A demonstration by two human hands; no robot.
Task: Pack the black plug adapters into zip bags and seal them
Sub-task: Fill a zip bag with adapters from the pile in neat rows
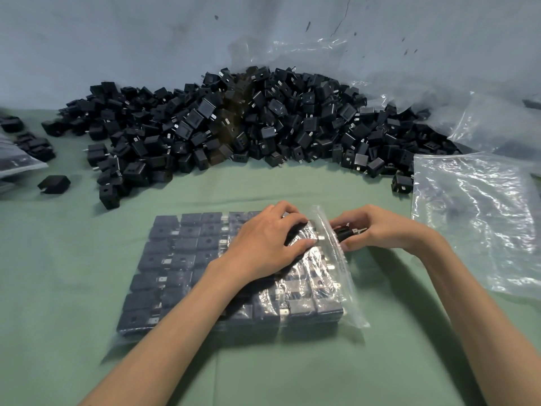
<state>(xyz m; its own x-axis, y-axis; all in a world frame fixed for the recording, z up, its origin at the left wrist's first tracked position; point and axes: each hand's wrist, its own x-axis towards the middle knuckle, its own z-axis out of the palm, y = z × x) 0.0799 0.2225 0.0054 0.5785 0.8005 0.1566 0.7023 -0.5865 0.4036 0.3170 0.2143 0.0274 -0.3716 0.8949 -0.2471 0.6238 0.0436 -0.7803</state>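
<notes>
A clear zip bag (pixel 181 276) lies flat on the green table, filled with neat rows of black plug adapters. Its open mouth (pixel 341 268) faces right. My left hand (pixel 263 244) presses down on the bag's upper right part, fingers spread over the adapters. My right hand (pixel 377 230) is at the bag's mouth, holding a black adapter (pixel 345 232) with metal prongs pointing right, partly inside the opening. A big heap of loose black adapters (pixel 248 124) lies across the back of the table.
Empty clear bags (pixel 474 218) lie at the right, with more crumpled plastic (pixel 497 124) behind. At the left edge sit filled bags (pixel 14 162) and a single loose adapter (pixel 54 183). A blue-grey sheet (pixel 117 39) rises behind the heap.
</notes>
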